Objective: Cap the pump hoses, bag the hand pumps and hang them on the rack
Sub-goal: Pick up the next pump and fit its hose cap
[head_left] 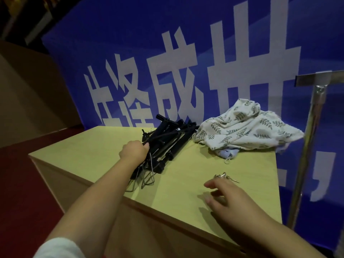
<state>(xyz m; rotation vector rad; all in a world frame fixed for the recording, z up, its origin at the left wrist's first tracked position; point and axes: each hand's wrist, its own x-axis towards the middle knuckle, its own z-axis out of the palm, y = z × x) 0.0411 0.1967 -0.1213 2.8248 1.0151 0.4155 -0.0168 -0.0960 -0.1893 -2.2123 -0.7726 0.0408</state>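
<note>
Table (186,183), pale wood top. Far side: heap of black hand pumps (173,138); left hand (134,150) curls its fingers onto the heap's near edge. Leaf-print cloth bags (247,127) beside. Right hand (229,198) hovers, fingers loosely spread, holding nothing, near small metal pins (226,177). Steel rack (312,118) at right.

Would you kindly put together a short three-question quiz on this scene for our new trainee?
1. True or false: the left hand rests on the pile of black hand pumps.
2. Multiple choice: the leaf-print cloth bags lie A) on the rack, B) on the table right of the pumps, C) under the left hand.
3. Fill in: the right hand hovers open just short of the small metal ____ on the table.

Key: 1 true; 2 B; 3 pins.
</note>
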